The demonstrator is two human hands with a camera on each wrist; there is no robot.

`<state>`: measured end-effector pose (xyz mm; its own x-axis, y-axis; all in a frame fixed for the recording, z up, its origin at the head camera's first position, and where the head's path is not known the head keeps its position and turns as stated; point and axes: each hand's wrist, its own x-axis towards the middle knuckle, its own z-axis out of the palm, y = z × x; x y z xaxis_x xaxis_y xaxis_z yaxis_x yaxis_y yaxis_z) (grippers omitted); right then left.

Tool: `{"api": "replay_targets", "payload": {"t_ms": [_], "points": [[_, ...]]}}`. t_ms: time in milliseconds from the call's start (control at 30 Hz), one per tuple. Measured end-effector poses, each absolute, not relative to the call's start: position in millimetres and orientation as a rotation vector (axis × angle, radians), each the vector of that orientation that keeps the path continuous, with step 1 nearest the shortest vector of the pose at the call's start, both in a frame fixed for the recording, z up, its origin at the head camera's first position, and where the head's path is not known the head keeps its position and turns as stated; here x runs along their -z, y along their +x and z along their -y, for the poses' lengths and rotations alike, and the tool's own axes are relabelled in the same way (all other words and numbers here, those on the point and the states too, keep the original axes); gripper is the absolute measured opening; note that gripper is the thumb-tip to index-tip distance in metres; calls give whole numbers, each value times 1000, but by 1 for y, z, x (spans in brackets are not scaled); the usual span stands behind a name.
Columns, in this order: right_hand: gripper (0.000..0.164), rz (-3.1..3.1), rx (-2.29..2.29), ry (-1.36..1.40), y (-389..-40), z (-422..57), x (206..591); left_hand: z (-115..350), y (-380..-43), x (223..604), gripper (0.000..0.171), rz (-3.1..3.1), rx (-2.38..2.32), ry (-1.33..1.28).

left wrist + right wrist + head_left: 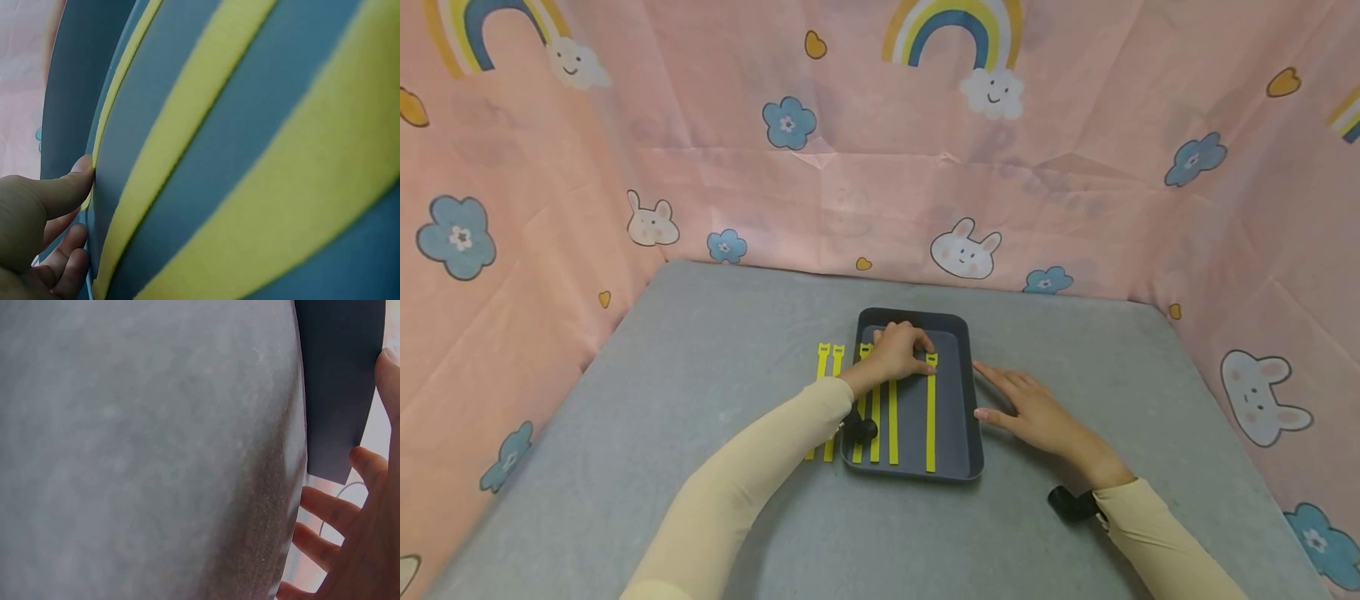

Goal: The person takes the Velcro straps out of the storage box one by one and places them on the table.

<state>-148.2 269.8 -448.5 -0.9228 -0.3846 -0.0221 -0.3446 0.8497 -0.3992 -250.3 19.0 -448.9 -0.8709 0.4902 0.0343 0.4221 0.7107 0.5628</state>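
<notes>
A dark grey rectangular tray [953, 417] lies on the table. Inside it, several yellow hook-and-loop cable ties [892, 425] run lengthwise, spaced apart. My left hand [897, 350] reaches over the tray and pinches the slotted head of the rightmost cable tie [931, 425] between thumb and fingers; the left wrist view shows the thumb [72, 187] on that strap. The left hand and wrist cover the upper parts of some other ties. Beside the tray's right wall, my right hand [1037, 412] has its fingers extended, with fingertips and thumb at the tray's outer side.
Two more yellow cable ties [829, 446] lie on the grey table [700, 367] just left of the tray, partly hidden by the left forearm. A pink printed curtain [850, 192] encloses the back and sides. A dark camera [1071, 504] is strapped to the right wrist.
</notes>
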Motion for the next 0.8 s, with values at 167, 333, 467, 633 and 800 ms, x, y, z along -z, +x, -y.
{"api": "replay_targets", "payload": {"t_ms": [167, 333, 467, 633, 800], "points": [[76, -2921, 604, -578, -148, -270, 448, -20, -250, 449, 32, -2788, -912, 737], [76, -2919, 604, -573, -148, -269, 448, -20, -249, 448, 31, -2760, -953, 751], [76, -2922, 594, -568, -148, -269, 449, -19, -249, 449, 31, -2757, -967, 779], [76, -2928, 586, -573, -148, -269, 449, -19, -248, 449, 31, -2762, -971, 809], [76, -2931, 585, -572, -149, -269, 450, -19, -247, 447, 31, -2764, -948, 839]]}}
